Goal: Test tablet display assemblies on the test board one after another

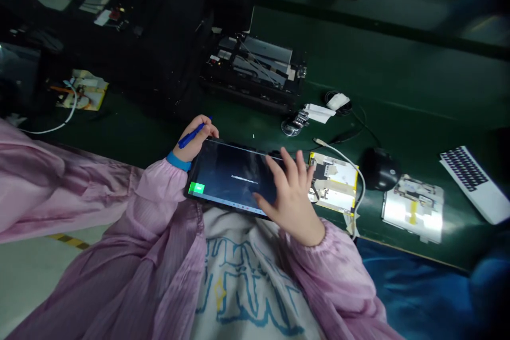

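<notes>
A dark tablet [229, 178] lies tilted at the near edge of the green table, its screen lit with a green square at the lower left corner. My left hand [195, 138] grips the tablet's upper left corner and also holds a blue pen [191, 135] between its fingers. My right hand [290, 191] rests on the right side of the screen with fingers spread and stretched out. Both arms wear pink sleeves; a blue band circles the left wrist.
Beside the tablet lie an opened device with yellow tape [334, 180] and a white cable [346, 162], a black mouse [380, 168], another opened device [414, 207] and a white label sheet [474, 183]. A disassembled unit [255, 64] sits behind. The green table [398, 74] stretches right.
</notes>
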Demonstrator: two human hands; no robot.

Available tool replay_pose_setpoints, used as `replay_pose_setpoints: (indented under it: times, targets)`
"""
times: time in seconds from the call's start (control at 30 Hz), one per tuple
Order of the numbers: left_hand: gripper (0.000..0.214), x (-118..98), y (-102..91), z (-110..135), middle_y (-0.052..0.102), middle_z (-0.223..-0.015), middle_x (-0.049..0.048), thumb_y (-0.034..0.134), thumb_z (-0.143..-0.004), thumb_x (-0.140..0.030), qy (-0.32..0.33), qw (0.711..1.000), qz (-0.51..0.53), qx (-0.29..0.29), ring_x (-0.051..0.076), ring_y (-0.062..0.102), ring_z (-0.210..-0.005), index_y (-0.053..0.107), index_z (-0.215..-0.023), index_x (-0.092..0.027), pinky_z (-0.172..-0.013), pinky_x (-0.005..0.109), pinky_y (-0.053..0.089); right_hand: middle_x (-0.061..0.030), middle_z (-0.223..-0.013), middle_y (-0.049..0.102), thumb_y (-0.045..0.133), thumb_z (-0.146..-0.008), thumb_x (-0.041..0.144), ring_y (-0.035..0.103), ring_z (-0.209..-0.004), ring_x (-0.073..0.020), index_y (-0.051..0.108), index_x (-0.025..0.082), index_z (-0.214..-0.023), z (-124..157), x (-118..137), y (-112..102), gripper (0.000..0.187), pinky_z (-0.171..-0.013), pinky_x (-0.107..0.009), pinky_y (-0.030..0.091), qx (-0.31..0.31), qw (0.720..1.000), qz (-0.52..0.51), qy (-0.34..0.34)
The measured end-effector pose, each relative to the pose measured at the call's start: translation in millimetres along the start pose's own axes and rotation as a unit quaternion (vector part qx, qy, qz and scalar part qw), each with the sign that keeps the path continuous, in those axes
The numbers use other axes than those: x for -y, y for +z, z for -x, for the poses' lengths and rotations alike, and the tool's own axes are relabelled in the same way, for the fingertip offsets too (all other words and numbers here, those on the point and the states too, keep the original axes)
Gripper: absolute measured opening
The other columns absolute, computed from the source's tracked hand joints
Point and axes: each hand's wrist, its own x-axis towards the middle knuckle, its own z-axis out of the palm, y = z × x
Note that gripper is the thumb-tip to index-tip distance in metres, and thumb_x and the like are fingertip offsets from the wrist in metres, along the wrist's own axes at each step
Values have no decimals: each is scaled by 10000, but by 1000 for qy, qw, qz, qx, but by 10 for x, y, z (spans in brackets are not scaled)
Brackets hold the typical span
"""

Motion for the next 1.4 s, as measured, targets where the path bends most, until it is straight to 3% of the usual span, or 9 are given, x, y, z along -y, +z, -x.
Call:
replay_pose_setpoints:
  times: [0.33,0.43,0.53,0.6,0.67,0.77,0.97,1.17,1.4]
  targets:
    - [567,-10,10,-17,619,-750,39,633,-722,-677,-9,1000,25,-1,121,570,-597,455,-860,-157,-550,224,420,-173,-1538,229,658,-763,381,91,-1429,-467,293,219,-1454,49,7,65,798,-1031,-771,144,22,999,2,-26]
    - [568,-19,14,-17,620,-748,45,639,-711,-684,-11,1000,22,-7,129,566,-582,465,-848,-161,-528,232,412,-162,-1528,255,606,-810,390,115,-1439,-432,301,222,-1438,25,-82,-22,718,-1060,-740,162,-17,998,-51,-32]
    - [565,-26,15,-22,616,-732,45,650,-699,-685,-15,1000,24,-12,134,564,-560,477,-838,-166,-498,233,403,-159,-1470,361,540,-865,408,238,-1421,-372,367,214,-1393,-100,-362,-165,589,-1093,-657,244,-101,989,-109,-7]
    - [568,-27,11,-31,615,-721,41,666,-685,-683,-21,999,35,-16,131,562,-546,477,-831,-168,-483,227,405,-147,-1339,514,515,-888,377,443,-1302,-313,484,210,-1290,-245,-627,-214,436,-1060,-554,369,-137,980,-144,12]
    - [569,-32,1,-41,617,-718,34,678,-679,-676,-30,998,51,-19,124,563,-537,469,-832,-169,-471,218,415,-119,-1117,641,503,-895,359,602,-1075,-257,585,199,-1126,-403,-898,-193,293,-939,-458,480,-171,968,-179,33]
    - [557,-58,-15,-55,622,-733,29,671,-698,-663,-37,997,72,0,118,571,-533,459,-845,-169,-458,210,443,-71,-863,670,511,-891,368,638,-838,-207,632,191,-891,-564,-1190,-76,214,-777,-375,515,-216,948,-223,65]
    - [525,-103,-30,-87,625,-794,55,672,-721,-628,-20,993,114,30,132,591,-564,482,-882,-166,-468,233,503,-48,-793,664,536,-894,394,623,-763,-179,639,195,-839,-559,-1239,0,231,-704,-332,499,-145,934,-327,25]
    - [527,-26,-84,-183,622,-809,68,543,-786,-676,27,984,144,106,158,609,-563,525,-928,-168,-440,263,517,-50,-749,664,557,-883,351,616,-716,-183,641,198,-867,-573,-1214,-88,175,-656,-329,475,-92,957,-269,-63]
    - [526,-21,-60,-207,623,-802,53,545,-783,-678,8,985,139,100,146,603,-581,530,-922,-170,-451,243,514,-52,-750,672,551,-882,322,596,-669,-180,632,197,-875,-565,-1192,-83,149,-636,-336,470,-63,969,-222,-92]
